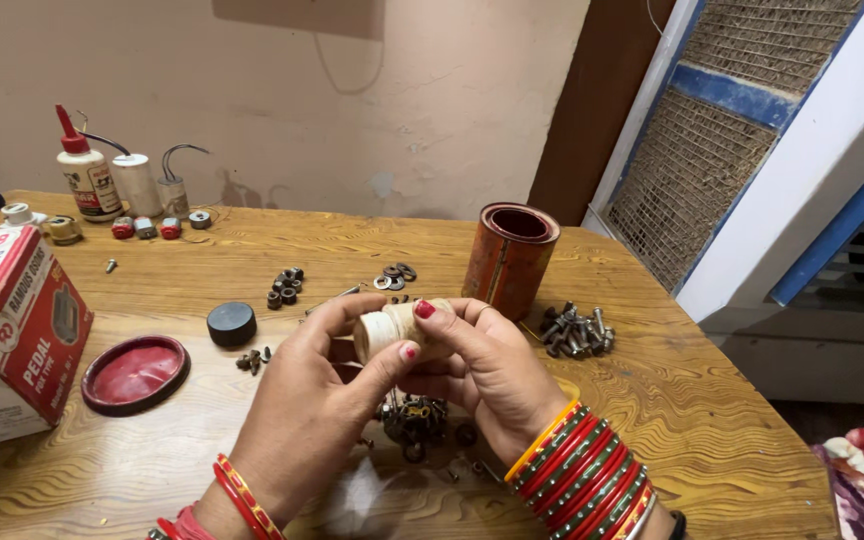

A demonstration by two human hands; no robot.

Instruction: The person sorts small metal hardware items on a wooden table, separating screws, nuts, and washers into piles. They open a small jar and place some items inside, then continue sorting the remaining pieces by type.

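Observation:
Both my hands meet over the middle of the wooden table (672, 400) and hold one small cream-coloured roll (384, 328), like a spool of tape. My left hand (312, 405) pinches its near end with thumb and fingers. My right hand (487, 365) grips its far side, thumb on top. Beneath the hands lies a small heap of dark nuts and washers (414, 420), partly hidden by my fingers.
An orange-red tin (509, 258) stands behind the hands, a pile of bolts (574, 331) to its right. A red lid (136, 373), a black cap (231, 324) and a cardboard box (12, 330) lie at left. A glue bottle (86, 172) and small motors stand at the back.

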